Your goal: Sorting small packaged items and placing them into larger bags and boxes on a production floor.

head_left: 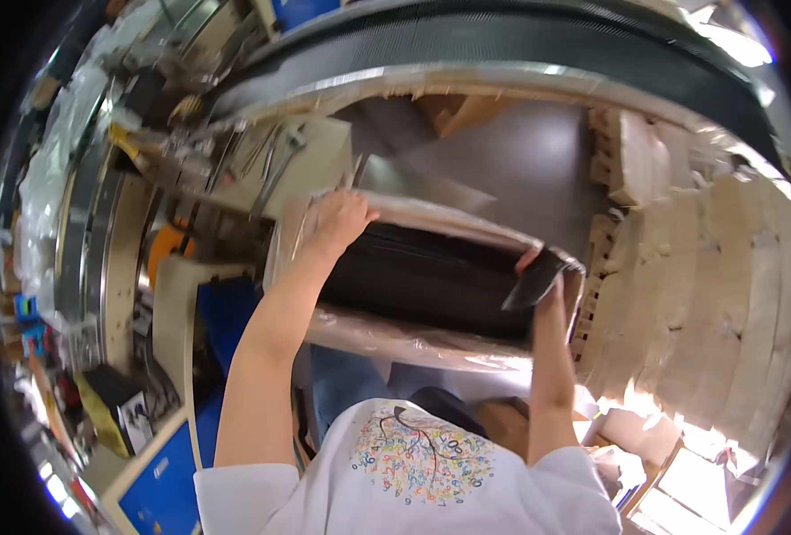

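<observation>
A long open cardboard box (413, 343) with clear plastic film at its edges lies in front of me. Black material (422, 276) fills much of its inside; its exact kind is unclear. My left hand (342, 218) is closed over the far left part of the box's rim. Inside the right end, my right hand (549, 287) grips a dark, flat, thin piece (531, 282), with a fingertip showing past its upper edge. Part of this hand is hidden behind the piece.
Beyond the box runs a black conveyor belt (467, 40). Flattened cardboard stacks (698, 294) stand at the right. Tools, including a wrench (279, 165), lie on a beige surface (319, 169) at the far left. A blue-fronted cabinet (165, 477) is at the near left.
</observation>
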`<state>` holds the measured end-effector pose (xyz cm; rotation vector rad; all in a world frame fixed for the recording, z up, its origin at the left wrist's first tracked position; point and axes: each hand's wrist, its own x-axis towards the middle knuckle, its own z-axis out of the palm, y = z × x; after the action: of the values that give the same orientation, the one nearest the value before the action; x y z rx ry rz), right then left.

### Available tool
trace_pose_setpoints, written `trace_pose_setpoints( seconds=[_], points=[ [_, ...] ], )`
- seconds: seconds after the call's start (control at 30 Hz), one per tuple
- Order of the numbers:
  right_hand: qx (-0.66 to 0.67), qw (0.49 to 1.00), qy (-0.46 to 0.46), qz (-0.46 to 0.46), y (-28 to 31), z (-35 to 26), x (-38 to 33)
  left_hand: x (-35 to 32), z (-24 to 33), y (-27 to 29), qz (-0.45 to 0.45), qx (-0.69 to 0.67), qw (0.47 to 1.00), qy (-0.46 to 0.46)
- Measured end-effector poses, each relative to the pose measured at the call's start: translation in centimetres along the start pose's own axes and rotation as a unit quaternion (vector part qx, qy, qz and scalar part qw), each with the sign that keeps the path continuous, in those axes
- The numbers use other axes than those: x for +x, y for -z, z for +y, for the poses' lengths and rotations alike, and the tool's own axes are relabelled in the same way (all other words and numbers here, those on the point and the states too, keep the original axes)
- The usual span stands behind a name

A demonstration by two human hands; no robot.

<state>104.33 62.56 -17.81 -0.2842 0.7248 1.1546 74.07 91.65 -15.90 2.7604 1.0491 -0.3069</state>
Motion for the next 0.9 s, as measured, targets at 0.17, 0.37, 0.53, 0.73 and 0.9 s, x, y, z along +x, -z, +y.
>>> trace_pose_setpoints(
  seconds=[0.17,0.37,0.53,0.73,0.9],
  points=[
    [-0.345,0.917,-0.024,-0.200,-3.0,-0.6,3.3,-5.3,-0.3,-1.9,0.100,0.020,0.995,-0.015],
    [-0.452,0.871,-0.098,-0.166,-6.4,4.4,11.1,-15.2,3.7,-4.4,-0.111,-0.120,0.979,0.119],
    [-0.633,0.738,-0.180,-0.151,-8.6,14.0,12.2,-21.2,10.3,-9.8,-0.294,-0.363,0.867,0.175],
    [-0.802,0.479,-0.288,-0.210,-7.5,21.0,9.5,-23.9,24.7,-12.7,-0.348,-0.695,0.563,0.280],
    [-0.769,0.442,-0.416,-0.198,-4.6,24.6,5.9,-22.8,35.7,-14.9,-0.198,-0.822,0.424,0.323]
  ],
)
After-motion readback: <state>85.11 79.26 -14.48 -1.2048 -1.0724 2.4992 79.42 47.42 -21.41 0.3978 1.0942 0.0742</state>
